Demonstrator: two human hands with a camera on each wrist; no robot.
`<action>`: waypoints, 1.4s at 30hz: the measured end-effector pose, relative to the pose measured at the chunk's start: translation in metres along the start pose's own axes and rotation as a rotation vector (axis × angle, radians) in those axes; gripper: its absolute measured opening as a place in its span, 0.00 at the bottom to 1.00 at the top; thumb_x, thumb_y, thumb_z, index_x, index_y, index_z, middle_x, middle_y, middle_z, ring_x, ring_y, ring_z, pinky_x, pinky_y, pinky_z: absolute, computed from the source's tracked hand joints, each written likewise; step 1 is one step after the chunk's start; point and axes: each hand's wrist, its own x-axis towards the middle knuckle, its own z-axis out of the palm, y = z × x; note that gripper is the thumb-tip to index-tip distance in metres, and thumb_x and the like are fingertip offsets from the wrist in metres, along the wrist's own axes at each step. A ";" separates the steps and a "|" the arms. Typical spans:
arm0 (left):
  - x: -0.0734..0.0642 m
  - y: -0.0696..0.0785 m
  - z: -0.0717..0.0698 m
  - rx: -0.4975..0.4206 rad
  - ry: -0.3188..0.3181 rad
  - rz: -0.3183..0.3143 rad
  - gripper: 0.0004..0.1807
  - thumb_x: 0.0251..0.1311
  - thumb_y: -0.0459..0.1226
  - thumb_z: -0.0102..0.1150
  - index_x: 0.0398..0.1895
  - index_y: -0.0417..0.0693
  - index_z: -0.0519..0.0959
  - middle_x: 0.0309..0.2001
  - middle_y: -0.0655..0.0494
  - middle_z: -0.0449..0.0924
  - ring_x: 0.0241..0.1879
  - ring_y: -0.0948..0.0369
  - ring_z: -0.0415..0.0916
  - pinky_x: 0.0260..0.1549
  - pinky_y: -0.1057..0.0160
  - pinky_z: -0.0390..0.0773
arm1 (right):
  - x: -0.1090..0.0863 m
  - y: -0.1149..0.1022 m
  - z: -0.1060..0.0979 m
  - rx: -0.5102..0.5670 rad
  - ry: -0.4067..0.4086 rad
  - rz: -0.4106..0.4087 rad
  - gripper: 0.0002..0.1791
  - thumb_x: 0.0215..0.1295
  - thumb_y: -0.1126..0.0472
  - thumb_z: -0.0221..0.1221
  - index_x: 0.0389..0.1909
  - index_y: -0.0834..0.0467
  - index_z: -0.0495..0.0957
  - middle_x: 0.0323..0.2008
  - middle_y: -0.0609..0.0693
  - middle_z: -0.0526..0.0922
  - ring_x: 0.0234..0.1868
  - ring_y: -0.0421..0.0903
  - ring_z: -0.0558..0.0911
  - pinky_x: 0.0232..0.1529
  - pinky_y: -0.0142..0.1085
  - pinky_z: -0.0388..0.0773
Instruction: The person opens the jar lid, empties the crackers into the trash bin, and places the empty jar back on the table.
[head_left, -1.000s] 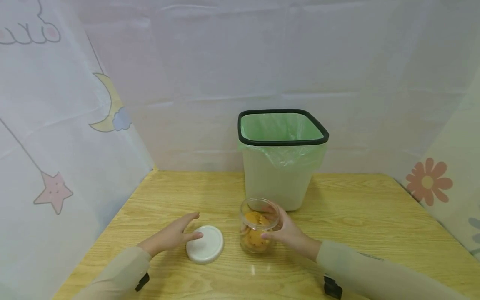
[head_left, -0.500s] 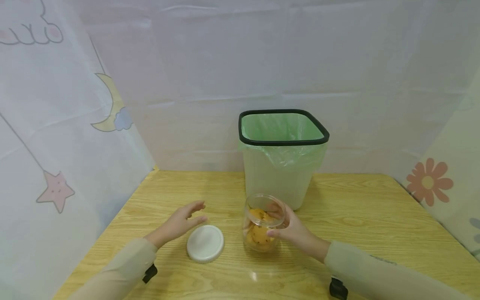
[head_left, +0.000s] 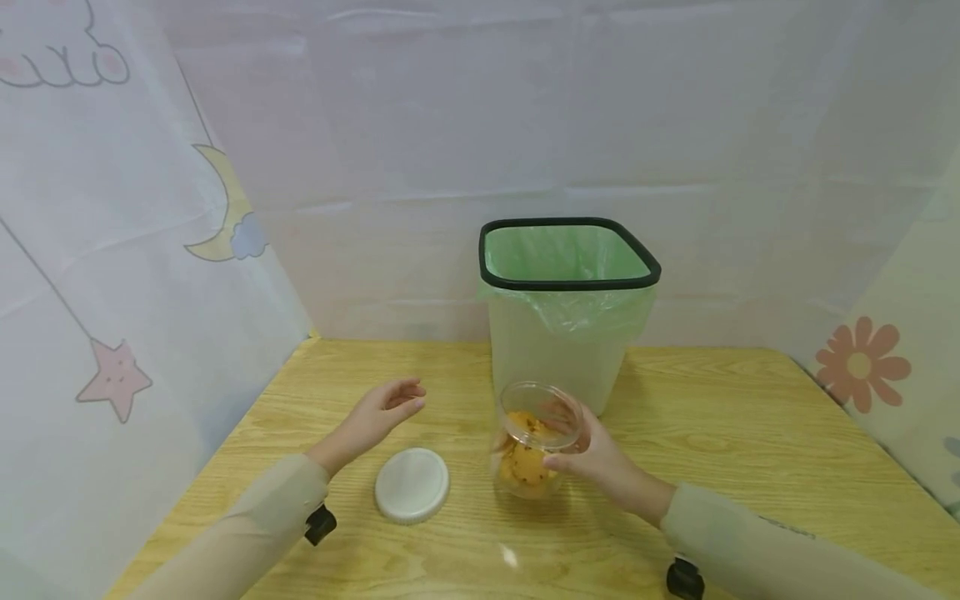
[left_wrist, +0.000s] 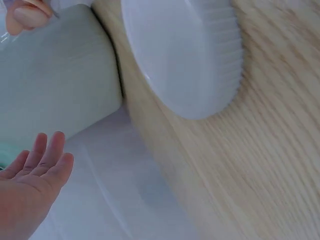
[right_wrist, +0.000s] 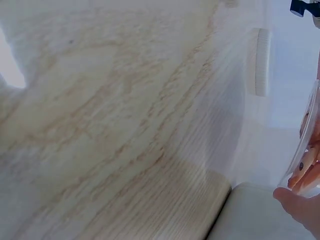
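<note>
My right hand (head_left: 607, 458) grips a clear jar (head_left: 517, 492) from its right side, fingers behind it and thumb at the front. Inside the open-topped jar are orange-yellow cookies (head_left: 528, 462) with dark specks. At the right edge of the right wrist view, part of the jar and its cookies (right_wrist: 310, 162) shows beside a fingertip. My left hand (head_left: 375, 417) hovers past the white lid (head_left: 412, 485), fingers loosely bent and holding nothing. That lid lies flat on the table, its ribbed side plain in the left wrist view, where my left hand (left_wrist: 35, 185) appears at lower left.
Directly behind the jar stands a pale bin (head_left: 551, 350) with a black rim (head_left: 570, 285) and a green plastic liner (head_left: 558, 250). The wood-grain table (head_left: 712, 433) ends at a printed cloth backdrop (head_left: 390, 167), which also rises along both sides.
The jar has moved right and slightly away from me in my right hand's grip. My left hand has drawn off the lid, going forward and right; the lid stays put.
</note>
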 end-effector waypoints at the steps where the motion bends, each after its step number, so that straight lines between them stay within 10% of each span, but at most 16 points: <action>1: 0.002 0.002 0.000 -0.011 0.009 -0.005 0.28 0.72 0.40 0.51 0.66 0.27 0.62 0.58 0.35 0.72 0.59 0.43 0.71 0.57 0.48 0.71 | 0.000 -0.001 0.000 -0.001 0.000 -0.006 0.52 0.63 0.58 0.66 0.75 0.67 0.40 0.70 0.71 0.53 0.68 0.71 0.57 0.58 0.58 0.67; 16: 0.020 0.019 -0.005 -0.174 0.008 0.018 0.27 0.74 0.38 0.47 0.67 0.27 0.60 0.58 0.34 0.72 0.56 0.45 0.73 0.59 0.50 0.70 | -0.007 -0.009 -0.005 -0.011 -0.021 -0.089 0.50 0.64 0.58 0.65 0.74 0.69 0.42 0.68 0.75 0.53 0.65 0.75 0.57 0.57 0.60 0.67; 29: 0.026 0.029 -0.004 -0.210 0.031 -0.008 0.28 0.74 0.41 0.49 0.68 0.30 0.62 0.59 0.37 0.72 0.55 0.48 0.75 0.59 0.50 0.70 | -0.011 -0.016 -0.009 0.000 -0.002 -0.091 0.49 0.64 0.62 0.64 0.74 0.69 0.41 0.67 0.76 0.52 0.65 0.75 0.57 0.53 0.34 0.73; 42: 0.031 0.039 -0.002 -0.250 0.079 -0.005 0.24 0.74 0.38 0.47 0.67 0.31 0.64 0.57 0.37 0.73 0.53 0.50 0.77 0.57 0.52 0.72 | -0.016 -0.018 -0.014 0.053 0.005 -0.128 0.46 0.64 0.65 0.64 0.74 0.66 0.45 0.68 0.68 0.58 0.63 0.39 0.70 0.54 0.33 0.73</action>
